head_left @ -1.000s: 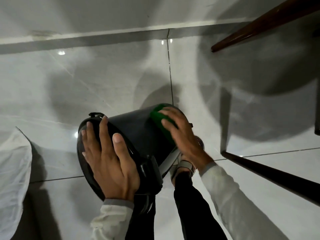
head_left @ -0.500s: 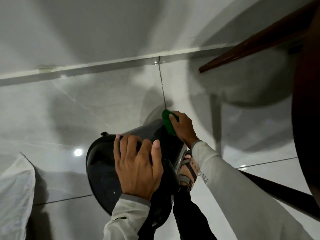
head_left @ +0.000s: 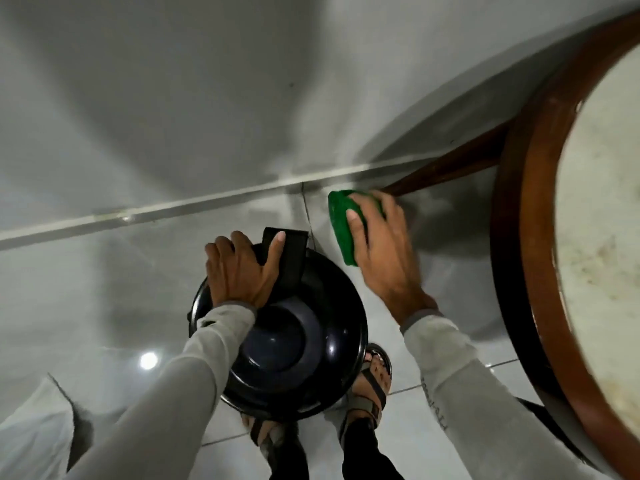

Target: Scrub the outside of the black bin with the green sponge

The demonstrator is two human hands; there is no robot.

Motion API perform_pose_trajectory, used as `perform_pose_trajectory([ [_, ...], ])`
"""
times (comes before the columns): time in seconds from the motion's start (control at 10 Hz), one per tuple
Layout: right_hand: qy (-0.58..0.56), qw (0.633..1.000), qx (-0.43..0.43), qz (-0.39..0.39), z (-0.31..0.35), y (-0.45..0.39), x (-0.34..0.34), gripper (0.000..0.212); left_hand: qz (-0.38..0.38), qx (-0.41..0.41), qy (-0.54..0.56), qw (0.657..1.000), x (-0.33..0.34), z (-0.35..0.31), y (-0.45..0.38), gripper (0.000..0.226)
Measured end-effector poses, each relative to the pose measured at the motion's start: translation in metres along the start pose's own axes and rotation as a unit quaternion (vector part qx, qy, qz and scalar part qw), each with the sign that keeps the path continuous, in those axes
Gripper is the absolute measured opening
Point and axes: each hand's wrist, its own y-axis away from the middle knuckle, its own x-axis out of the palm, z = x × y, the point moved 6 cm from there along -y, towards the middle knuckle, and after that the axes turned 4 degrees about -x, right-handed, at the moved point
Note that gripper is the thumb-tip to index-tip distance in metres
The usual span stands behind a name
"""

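Observation:
The black bin stands upright on the tiled floor between my feet, its round glossy lid facing me. My left hand lies on the far left part of the lid, fingers curled over the rim and thumb on a black flap at the far edge. My right hand holds the green sponge up in the air, just right of and beyond the bin. The sponge is clear of the bin's surface. The bin's side walls are mostly hidden below the lid.
A round table with a brown wooden rim and pale top fills the right side; one leg slants toward the wall base. A white cloth or bag lies at lower left. My sandalled feet stand beside the bin.
The bin went from tilted on its side to upright. My right hand lifted the sponge off its wall. My left hand shifted to the lid's far edge.

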Motion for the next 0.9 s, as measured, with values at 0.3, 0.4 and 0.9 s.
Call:
perform_pose_trajectory([
  [0.3,0.16,0.981,-0.072,-0.079,0.044,0.014,-0.036,0.035,-0.013,0.089,-0.042,0.995,-0.005,-0.025,-0.019,0.079],
  [0.4,0.158,0.973,-0.076,-0.153,0.059,0.028,-0.1,0.036,-0.073,0.181,-0.024,0.981,-0.053,-0.065,0.015,0.075],
  [0.9,0.251,0.956,0.153,-0.02,-0.078,0.076,-0.234,0.08,-0.122,0.393,-0.151,0.899,-0.113,-0.261,0.148,0.082],
])
